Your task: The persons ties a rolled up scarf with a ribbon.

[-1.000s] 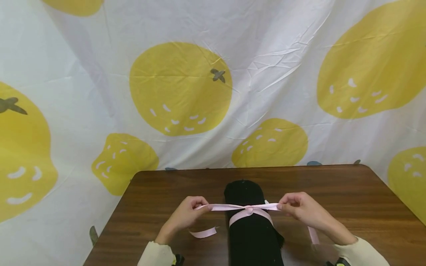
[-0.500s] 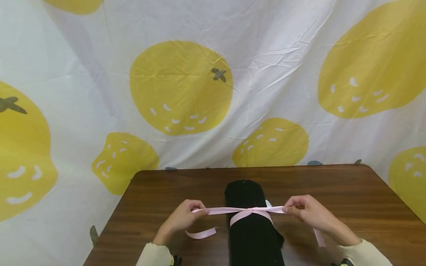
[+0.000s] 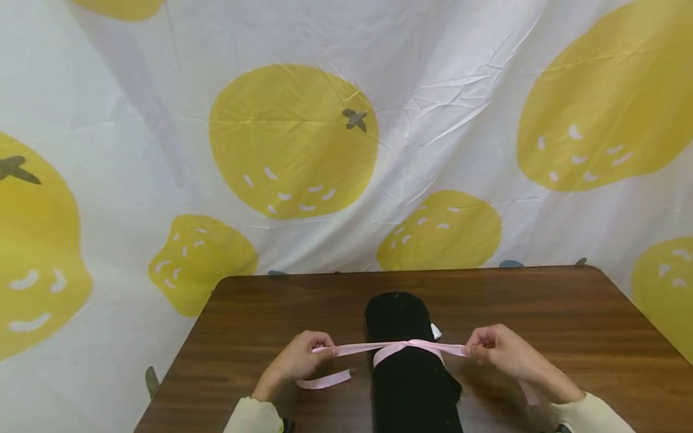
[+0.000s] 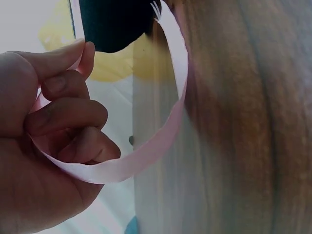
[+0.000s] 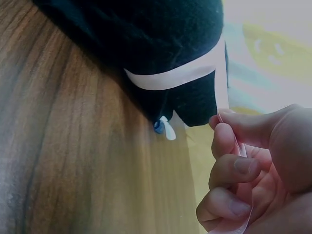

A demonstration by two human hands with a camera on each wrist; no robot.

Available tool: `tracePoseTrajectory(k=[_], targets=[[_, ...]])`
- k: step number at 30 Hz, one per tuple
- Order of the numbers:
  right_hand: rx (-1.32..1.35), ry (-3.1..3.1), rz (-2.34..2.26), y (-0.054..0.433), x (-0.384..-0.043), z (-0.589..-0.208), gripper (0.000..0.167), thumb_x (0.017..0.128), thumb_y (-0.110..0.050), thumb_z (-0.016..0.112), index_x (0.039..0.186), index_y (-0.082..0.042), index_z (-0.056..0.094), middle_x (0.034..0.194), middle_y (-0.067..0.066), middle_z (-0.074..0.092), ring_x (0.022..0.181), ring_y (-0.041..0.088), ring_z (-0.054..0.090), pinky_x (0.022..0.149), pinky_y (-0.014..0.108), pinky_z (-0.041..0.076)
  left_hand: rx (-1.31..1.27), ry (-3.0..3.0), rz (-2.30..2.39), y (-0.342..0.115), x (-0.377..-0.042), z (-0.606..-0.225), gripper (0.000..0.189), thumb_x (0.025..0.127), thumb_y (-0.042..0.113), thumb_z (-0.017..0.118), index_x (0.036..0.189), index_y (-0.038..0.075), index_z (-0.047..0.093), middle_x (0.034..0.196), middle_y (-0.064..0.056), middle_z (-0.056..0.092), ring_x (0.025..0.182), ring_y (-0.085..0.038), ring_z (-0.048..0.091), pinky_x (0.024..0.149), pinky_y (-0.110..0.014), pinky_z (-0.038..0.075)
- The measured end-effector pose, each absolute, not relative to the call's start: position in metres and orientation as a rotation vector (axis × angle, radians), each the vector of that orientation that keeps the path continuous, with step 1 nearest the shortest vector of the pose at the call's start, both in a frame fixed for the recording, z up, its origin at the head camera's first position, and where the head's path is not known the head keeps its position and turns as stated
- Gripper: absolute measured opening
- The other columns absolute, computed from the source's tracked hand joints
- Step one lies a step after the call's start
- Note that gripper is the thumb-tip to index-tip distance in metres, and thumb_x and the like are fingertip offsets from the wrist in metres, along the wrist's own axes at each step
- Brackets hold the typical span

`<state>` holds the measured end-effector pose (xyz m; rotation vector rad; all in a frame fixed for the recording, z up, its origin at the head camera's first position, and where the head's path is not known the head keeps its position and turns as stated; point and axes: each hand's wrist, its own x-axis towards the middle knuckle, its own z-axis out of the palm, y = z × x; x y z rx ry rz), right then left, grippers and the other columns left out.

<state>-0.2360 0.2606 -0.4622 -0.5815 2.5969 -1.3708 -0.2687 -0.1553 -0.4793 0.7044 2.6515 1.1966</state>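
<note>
A rolled black cloth [image 3: 411,385] lies lengthwise on the table, a pink ribbon [image 3: 379,356] wrapped around its middle and crossed in a knot on top. My left hand [image 3: 300,361] pinches one end of the ribbon between thumb and forefinger, left of the roll. On the other side, my right hand [image 3: 503,355] pinches the opposite end. Both ends stretch nearly level and taut from the knot. The ribbon's loose left tail [image 4: 178,63] curls out from under my left fingers, its tip frayed. Another tail hangs below my right hand.
The brown wooden table [image 3: 271,300] extends to a white curtain [image 3: 433,48] printed with yellow fruit. A small white tag [image 3: 435,331] sticks out at the roll's right side; the right wrist view also shows a small blue piece [image 5: 158,126] beside it.
Both hands have moved slightly apart and lower, drawing the ribbon ends outward. The knot looks flatter and tighter on the roll, and more of the white tag shows.
</note>
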Motion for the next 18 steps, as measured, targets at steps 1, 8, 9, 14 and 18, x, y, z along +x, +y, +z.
tracePoseTrajectory(k=[1,8,9,14,18], targets=[[-0.587,2.593,-1.369,0.261,-0.236,-0.464,0.009,0.093,-0.006,0.064,0.087,-0.001,0.069,0.066,-0.009,0.053,0.058,0.001,0.044,0.05,0.021,0.035,0.707,2.658,1.186,-0.155,-0.269,-0.479,0.02,0.094,0.02,0.067,0.08,0.005,0.068,0.064,0.008,0.043,0.059,-0.004,0.037,0.053,-0.021,0.031],[-0.564,2.622,-1.349,0.255,-0.239,-0.47,0.011,0.092,-0.01,0.066,0.085,-0.003,0.069,0.065,-0.007,0.057,0.056,0.002,0.042,0.049,0.021,0.032,0.721,2.656,1.213,-0.157,-0.268,-0.481,0.02,0.094,0.021,0.067,0.081,0.006,0.069,0.066,0.009,0.047,0.062,-0.003,0.041,0.056,-0.022,0.034],[-0.565,2.621,-1.349,0.255,-0.239,-0.471,0.011,0.093,-0.011,0.066,0.085,-0.003,0.069,0.065,-0.006,0.057,0.054,0.001,0.04,0.048,0.021,0.031,0.705,2.649,1.223,-0.158,-0.268,-0.481,0.021,0.094,0.022,0.068,0.081,0.005,0.07,0.065,0.009,0.046,0.061,-0.003,0.04,0.055,-0.021,0.033],[-0.562,2.532,-1.409,0.263,-0.235,-0.471,0.015,0.094,-0.014,0.065,0.089,0.0,0.067,0.064,-0.005,0.058,0.05,0.0,0.038,0.044,0.02,0.03,0.636,2.548,1.301,-0.169,-0.267,-0.477,0.026,0.093,0.024,0.069,0.084,0.0,0.072,0.058,0.009,0.04,0.052,-0.002,0.033,0.048,-0.019,0.026],[-0.568,2.402,-1.491,0.27,-0.232,-0.469,0.019,0.096,-0.014,0.063,0.094,0.005,0.066,0.066,-0.003,0.058,0.048,0.002,0.04,0.042,0.02,0.032,0.624,2.51,1.318,-0.178,-0.267,-0.473,0.031,0.093,0.027,0.068,0.084,-0.002,0.072,0.055,0.009,0.038,0.05,-0.002,0.03,0.046,-0.019,0.022]])
